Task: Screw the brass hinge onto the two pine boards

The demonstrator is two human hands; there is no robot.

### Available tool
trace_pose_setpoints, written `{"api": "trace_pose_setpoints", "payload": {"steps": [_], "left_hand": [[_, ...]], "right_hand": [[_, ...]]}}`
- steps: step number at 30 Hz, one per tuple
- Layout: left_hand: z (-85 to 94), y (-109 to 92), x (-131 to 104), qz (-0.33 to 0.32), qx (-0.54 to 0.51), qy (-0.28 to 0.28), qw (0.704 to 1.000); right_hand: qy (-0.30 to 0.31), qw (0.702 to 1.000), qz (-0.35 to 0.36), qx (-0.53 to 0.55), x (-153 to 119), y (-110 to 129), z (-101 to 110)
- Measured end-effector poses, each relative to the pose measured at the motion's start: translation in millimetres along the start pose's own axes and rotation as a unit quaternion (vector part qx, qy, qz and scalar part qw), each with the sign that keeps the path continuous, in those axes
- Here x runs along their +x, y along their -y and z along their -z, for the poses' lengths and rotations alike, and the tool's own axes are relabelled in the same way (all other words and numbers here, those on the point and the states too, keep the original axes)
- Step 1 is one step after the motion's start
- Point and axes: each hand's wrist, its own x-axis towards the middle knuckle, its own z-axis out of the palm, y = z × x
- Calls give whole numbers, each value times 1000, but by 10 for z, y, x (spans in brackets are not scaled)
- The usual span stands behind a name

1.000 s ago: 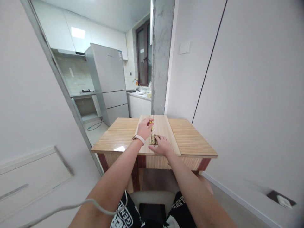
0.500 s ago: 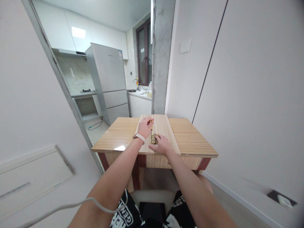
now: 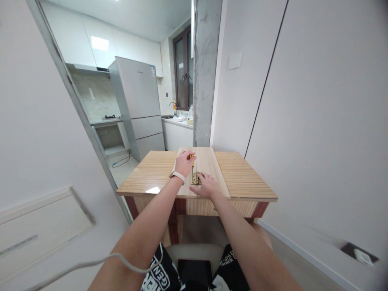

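Note:
My left hand, wearing a pale wrist band, is closed on a screwdriver with a yellow and black handle. The screwdriver stands upright, its shaft pointing down at a brass hinge. Two pale wooden boards lie side by side, and the hinge rests across the seam between them. My right hand holds the hinge from the right, thumb at the near edge and bent fingers over the right leaf. Those fingers hide most of that leaf. Whether the tip sits in a screw is too small to tell.
The boards lie on a striped wooden table. A white cable passes over my left forearm. Beyond the table are a concrete pillar, a grey fridge and a kitchen counter. A white wall stands on the right.
The view has shifted very slightly. Both hands keep their places, the left on the screwdriver and the right at the hinge, with only a slight change in the left fingers around the handle.

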Motion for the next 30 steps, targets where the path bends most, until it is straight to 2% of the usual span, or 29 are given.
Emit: {"api": "trace_pose_setpoints", "payload": {"steps": [6, 13, 20, 26, 30], "left_hand": [[1, 24, -50, 9, -28, 32, 999], [52, -20, -22, 6, 27, -17, 999], [63, 0, 11, 2, -12, 26, 1000], [89, -62, -3, 3, 22, -9, 1000], [95, -98, 18, 10, 40, -12, 999]], "right_hand": [[-17, 1000, 3, -4, 6, -22, -49], [-6, 1000, 4, -1, 25, -36, -50], [-12, 1000, 1, 1, 23, -34, -60], [-6, 1000, 5, -1, 21, -36, -44], [-6, 1000, 8, -3, 14, -32, -28]]}}
